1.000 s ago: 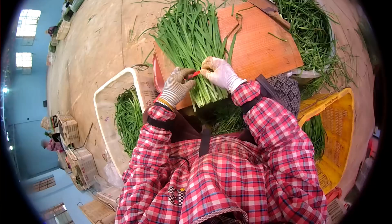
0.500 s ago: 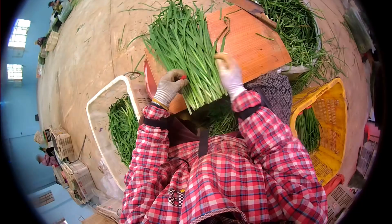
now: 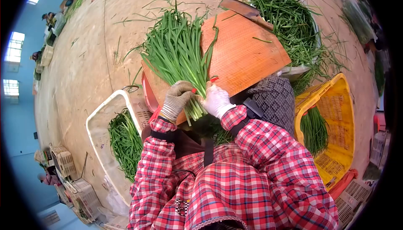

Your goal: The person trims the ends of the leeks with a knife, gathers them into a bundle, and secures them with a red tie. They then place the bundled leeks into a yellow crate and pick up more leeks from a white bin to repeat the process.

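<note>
A bunch of garlic chives (image 3: 174, 47) lies on an orange board (image 3: 243, 53), leaves spreading away from me and pale stem ends toward me. My left hand (image 3: 175, 100), in a striped, soiled glove, is closed round the left side of the stems. From the other side my right hand (image 3: 218, 100), in a whiter glove, squeezes the stems, so the bunch is narrow between my hands. A red strip (image 3: 214, 79) shows above the right fingers, with a bit of red at the left fingertips. The stretch between them is hidden or indistinct.
A cleaver (image 3: 243, 9) rests across the board's far edge beside a heap of loose chives (image 3: 285, 24). A white crate (image 3: 93, 135) with chives stands on the left, a yellow crate (image 3: 346, 133) with chives on the right. Other people work far left.
My right hand has moved inward and toward me, onto the stems. The bunch has been squeezed narrower near its base, and a red strip now shows at the right fingers.
</note>
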Motion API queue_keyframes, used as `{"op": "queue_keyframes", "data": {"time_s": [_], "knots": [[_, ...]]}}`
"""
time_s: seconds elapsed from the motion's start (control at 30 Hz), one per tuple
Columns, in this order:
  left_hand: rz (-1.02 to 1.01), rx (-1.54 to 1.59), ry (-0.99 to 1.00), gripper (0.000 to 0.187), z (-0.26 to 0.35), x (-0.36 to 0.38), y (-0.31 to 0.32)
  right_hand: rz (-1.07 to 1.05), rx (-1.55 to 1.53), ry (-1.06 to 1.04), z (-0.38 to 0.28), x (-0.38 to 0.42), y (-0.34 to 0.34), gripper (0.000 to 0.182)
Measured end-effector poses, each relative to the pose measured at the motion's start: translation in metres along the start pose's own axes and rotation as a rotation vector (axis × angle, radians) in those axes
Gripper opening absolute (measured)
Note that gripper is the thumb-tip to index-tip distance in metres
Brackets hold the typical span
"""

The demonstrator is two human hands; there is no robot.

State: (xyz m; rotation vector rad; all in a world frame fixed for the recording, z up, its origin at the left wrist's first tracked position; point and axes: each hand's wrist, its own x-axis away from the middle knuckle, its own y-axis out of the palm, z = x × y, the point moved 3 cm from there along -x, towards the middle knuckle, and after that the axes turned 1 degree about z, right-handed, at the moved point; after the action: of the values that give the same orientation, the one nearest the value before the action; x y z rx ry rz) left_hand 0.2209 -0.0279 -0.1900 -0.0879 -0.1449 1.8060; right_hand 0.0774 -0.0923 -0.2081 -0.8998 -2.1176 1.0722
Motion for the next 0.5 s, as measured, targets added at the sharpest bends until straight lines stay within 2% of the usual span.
{"op": "queue_keyframes", "data": {"time_s": [0.03,0.07,0.17,0.2,0.23,0.27,0.3,0.33,0.37,0.43,0.5], "knots": [[-0.030,-0.071,0.122,0.009,-0.002,-0.003,0.003,0.000,-0.003,0.001,-0.001,-0.002,0.003,0.061],[-0.046,-0.022,0.006,0.009,-0.006,-0.005,0.006,-0.027,0.045,-0.030,-0.003,-0.003,0.005,0.060],[-0.115,-0.068,-0.002,0.008,-0.004,-0.016,0.018,-0.063,0.113,-0.052,-0.001,-0.003,0.008,0.055],[-0.228,-0.334,0.117,0.008,0.002,-0.024,0.020,-0.047,0.138,-0.098,0.002,-0.004,0.014,0.053],[-0.232,-0.335,0.113,0.008,0.005,-0.032,0.022,-0.032,0.160,-0.144,0.005,-0.004,0.017,0.050],[-0.322,-0.385,0.057,0.008,0.007,-0.040,0.027,-0.036,0.155,-0.140,0.006,-0.003,0.014,0.050],[-0.413,-0.435,0.001,0.008,0.007,-0.045,0.032,-0.079,0.050,-0.097,0.008,-0.003,0.009,0.048],[-0.433,-0.443,0.079,0.008,-0.003,-0.049,0.034,-0.119,-0.055,-0.053,0.011,-0.005,0.005,0.047],[-0.441,-0.448,0.074,0.008,0.003,-0.055,0.037,-0.119,-0.065,-0.048,0.018,-0.006,0.003,0.047],[-0.443,-0.407,-0.617,0.008,0.005,-0.060,0.040,-0.219,-0.251,-0.130,0.036,-0.009,-0.002,0.046],[-0.430,-0.447,-0.572,0.013,-0.004,-0.062,0.040,-0.190,-0.103,-0.060,0.053,-0.021,-0.021,0.034]]}}
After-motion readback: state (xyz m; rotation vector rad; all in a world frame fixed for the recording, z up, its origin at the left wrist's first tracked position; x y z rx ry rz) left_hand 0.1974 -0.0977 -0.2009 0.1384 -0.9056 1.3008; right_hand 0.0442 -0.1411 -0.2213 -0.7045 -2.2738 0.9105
